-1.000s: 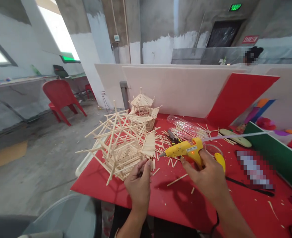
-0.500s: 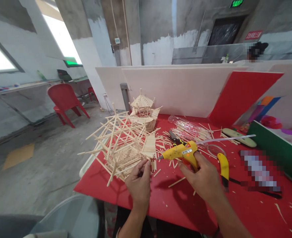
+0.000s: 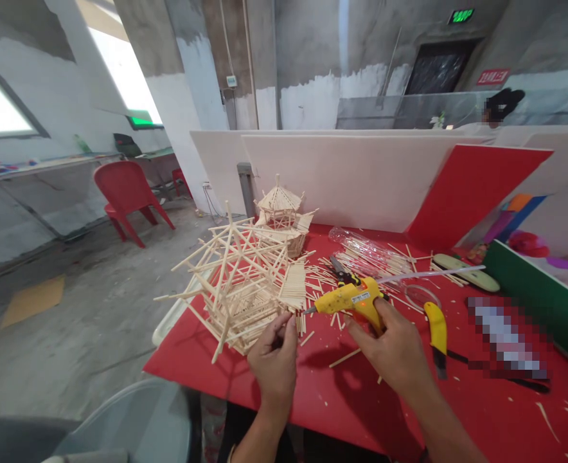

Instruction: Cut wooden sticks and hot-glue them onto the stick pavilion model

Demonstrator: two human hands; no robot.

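Note:
My right hand [image 3: 399, 347] grips a yellow glue gun [image 3: 349, 299] by its handle, a clear glue stick [image 3: 438, 272] jutting from the back. Its nozzle points left, close to the fingertips of my left hand [image 3: 275, 360]. Thumb and forefinger of that hand are pinched together at the near right edge of an open stick-built model [image 3: 236, 257]; whatever lies between them is too small to make out. Beside those fingers, a slatted roof panel [image 3: 293, 283] slopes on the model. A finished-looking stick pavilion [image 3: 280, 212] stands behind it.
Loose wooden sticks [image 3: 320, 273], pliers [image 3: 344, 273] and a clear plastic packet of sticks [image 3: 371, 251] lie beyond the glue gun. A yellow-handled cutter [image 3: 437, 334] is to the right on the red tabletop [image 3: 322, 411]. White boards [image 3: 342, 180] stand behind; a person [image 3: 498, 109] is beyond them.
The view has shifted slightly, moving the models a little right in the picture. Both hands keep nearly the same pose, the nozzle still near my left fingertips.

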